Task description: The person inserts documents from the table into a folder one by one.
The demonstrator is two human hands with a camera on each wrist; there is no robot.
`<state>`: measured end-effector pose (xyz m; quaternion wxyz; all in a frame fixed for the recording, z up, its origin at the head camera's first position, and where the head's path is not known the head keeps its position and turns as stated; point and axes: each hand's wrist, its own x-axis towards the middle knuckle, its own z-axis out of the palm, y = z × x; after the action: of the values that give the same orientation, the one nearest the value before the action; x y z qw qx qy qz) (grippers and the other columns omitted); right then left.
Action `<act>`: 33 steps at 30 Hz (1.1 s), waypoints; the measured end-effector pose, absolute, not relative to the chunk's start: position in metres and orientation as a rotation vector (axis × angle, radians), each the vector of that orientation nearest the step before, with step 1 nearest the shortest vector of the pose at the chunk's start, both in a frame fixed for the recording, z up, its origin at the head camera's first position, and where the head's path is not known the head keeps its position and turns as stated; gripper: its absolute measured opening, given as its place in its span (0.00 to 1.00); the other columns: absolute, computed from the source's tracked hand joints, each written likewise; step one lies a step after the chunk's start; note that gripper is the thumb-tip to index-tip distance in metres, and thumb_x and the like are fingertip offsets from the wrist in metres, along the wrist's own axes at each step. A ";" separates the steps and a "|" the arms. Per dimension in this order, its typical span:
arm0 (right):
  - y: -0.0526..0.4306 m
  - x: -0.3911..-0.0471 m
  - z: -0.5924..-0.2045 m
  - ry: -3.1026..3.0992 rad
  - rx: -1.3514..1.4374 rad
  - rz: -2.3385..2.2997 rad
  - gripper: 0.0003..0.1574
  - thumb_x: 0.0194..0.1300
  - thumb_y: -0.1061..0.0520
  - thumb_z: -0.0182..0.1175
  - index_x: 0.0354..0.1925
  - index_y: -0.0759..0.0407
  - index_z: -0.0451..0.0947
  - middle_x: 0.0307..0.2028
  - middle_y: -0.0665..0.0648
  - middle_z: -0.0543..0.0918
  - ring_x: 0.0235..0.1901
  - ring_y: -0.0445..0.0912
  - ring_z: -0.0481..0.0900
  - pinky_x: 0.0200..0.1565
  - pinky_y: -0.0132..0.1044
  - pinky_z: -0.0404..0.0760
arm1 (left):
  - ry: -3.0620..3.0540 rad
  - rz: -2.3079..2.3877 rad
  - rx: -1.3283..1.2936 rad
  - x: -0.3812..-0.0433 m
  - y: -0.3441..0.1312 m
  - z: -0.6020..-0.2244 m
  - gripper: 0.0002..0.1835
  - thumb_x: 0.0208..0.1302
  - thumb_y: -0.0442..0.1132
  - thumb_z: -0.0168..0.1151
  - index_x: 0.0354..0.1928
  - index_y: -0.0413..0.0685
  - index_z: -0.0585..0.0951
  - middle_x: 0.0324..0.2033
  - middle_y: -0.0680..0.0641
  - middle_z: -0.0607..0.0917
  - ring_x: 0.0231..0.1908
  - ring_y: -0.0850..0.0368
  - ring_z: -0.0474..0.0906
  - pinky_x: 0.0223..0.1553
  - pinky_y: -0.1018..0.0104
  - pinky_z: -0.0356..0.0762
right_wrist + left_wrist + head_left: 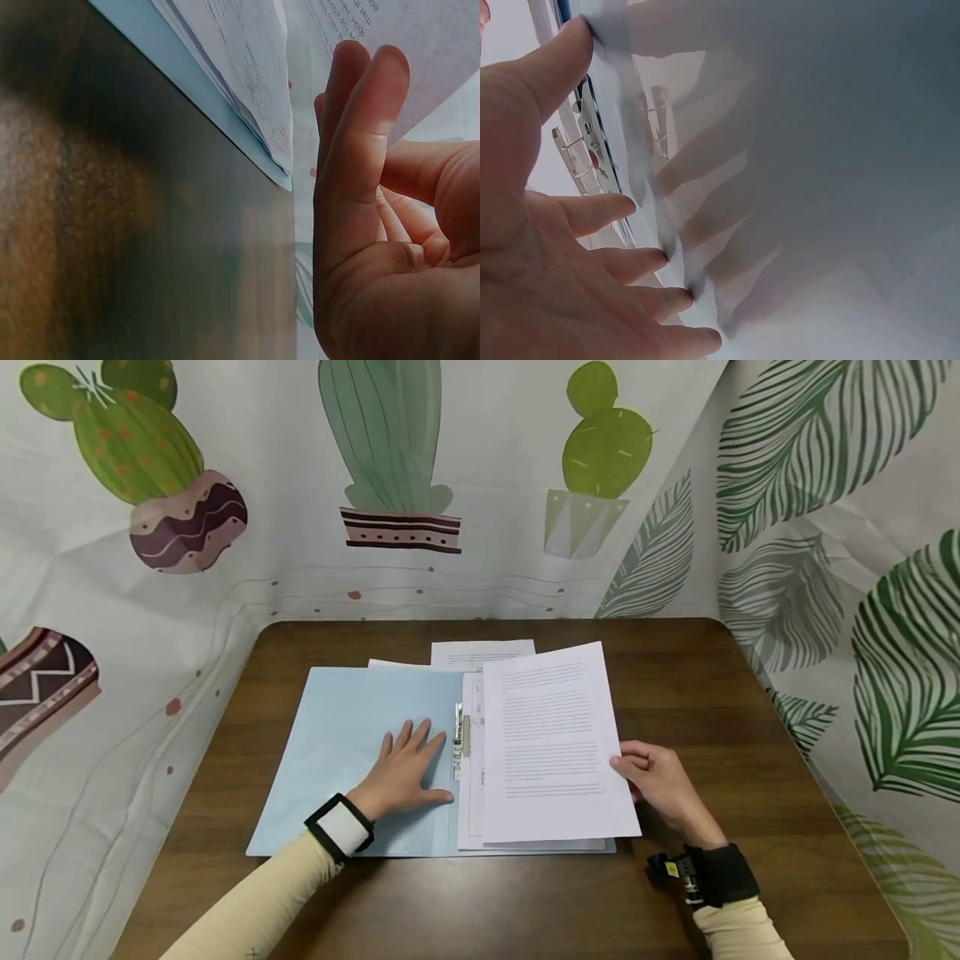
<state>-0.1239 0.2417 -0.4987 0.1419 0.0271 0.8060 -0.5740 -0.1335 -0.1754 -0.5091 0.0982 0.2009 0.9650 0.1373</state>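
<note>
A light blue folder lies spread on the table, with a metal lever clip along its spine. My left hand rests on the folder's left cover, fingers spread and straight, thumb toward the clip. In the left wrist view the fingertips touch the glossy cover. My right hand pinches the right edge of a printed sheet between thumb and fingers. That sheet is tilted and raised over the stack of papers on the folder's right side, covering most of it.
Behind the folder, more printed paper sticks out on the brown wooden table. A curtain with cactus and leaf prints hangs behind the table and at its sides. Each wrist wears a black band.
</note>
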 end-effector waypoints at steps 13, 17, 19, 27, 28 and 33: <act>0.228 -0.124 -0.500 2.281 0.096 -1.636 0.21 0.77 0.58 0.59 0.62 0.68 0.76 0.44 0.64 0.89 0.32 0.51 0.85 0.28 0.41 0.84 | 2.869 0.393 0.565 -0.132 -0.176 -0.511 0.55 0.55 0.66 0.74 0.76 0.41 0.66 0.78 0.32 0.56 0.76 0.26 0.46 0.66 0.21 0.48; 0.223 -0.125 -0.502 2.287 0.082 -1.635 0.22 0.76 0.58 0.60 0.63 0.69 0.76 0.44 0.64 0.89 0.31 0.50 0.84 0.27 0.41 0.84 | 2.871 0.391 0.567 -0.132 -0.175 -0.511 0.55 0.55 0.66 0.74 0.76 0.42 0.66 0.78 0.32 0.57 0.76 0.26 0.46 0.66 0.20 0.48; 0.221 -0.126 -0.503 2.293 0.068 -1.635 0.23 0.76 0.59 0.60 0.63 0.69 0.76 0.43 0.64 0.89 0.30 0.50 0.84 0.26 0.40 0.83 | 2.872 0.390 0.568 -0.132 -0.175 -0.511 0.55 0.55 0.67 0.74 0.76 0.42 0.66 0.78 0.32 0.57 0.76 0.25 0.47 0.66 0.20 0.49; 0.210 -0.128 -0.502 2.316 0.079 -1.606 0.23 0.76 0.58 0.61 0.64 0.67 0.76 0.42 0.63 0.89 0.29 0.50 0.82 0.25 0.39 0.81 | 2.871 0.395 0.570 -0.133 -0.176 -0.513 0.55 0.55 0.68 0.73 0.77 0.42 0.66 0.78 0.33 0.57 0.76 0.26 0.46 0.66 0.20 0.49; 0.209 -0.128 -0.502 2.323 0.079 -1.597 0.23 0.76 0.58 0.60 0.64 0.67 0.76 0.42 0.62 0.89 0.29 0.50 0.82 0.25 0.39 0.81 | 2.870 0.395 0.570 -0.133 -0.176 -0.513 0.55 0.55 0.68 0.73 0.77 0.42 0.66 0.78 0.32 0.57 0.76 0.26 0.46 0.66 0.20 0.48; 0.207 -0.129 -0.505 2.336 0.090 -1.583 0.22 0.76 0.58 0.60 0.63 0.66 0.77 0.40 0.62 0.89 0.29 0.50 0.82 0.25 0.38 0.82 | 2.868 0.395 0.565 -0.132 -0.176 -0.512 0.55 0.55 0.67 0.74 0.77 0.42 0.66 0.78 0.32 0.57 0.76 0.25 0.46 0.66 0.20 0.48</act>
<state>-0.1288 0.2069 -0.5053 0.1585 0.0316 0.8170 -0.5535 -0.1324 -0.1759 -0.5125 0.0958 0.1908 0.9678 0.1332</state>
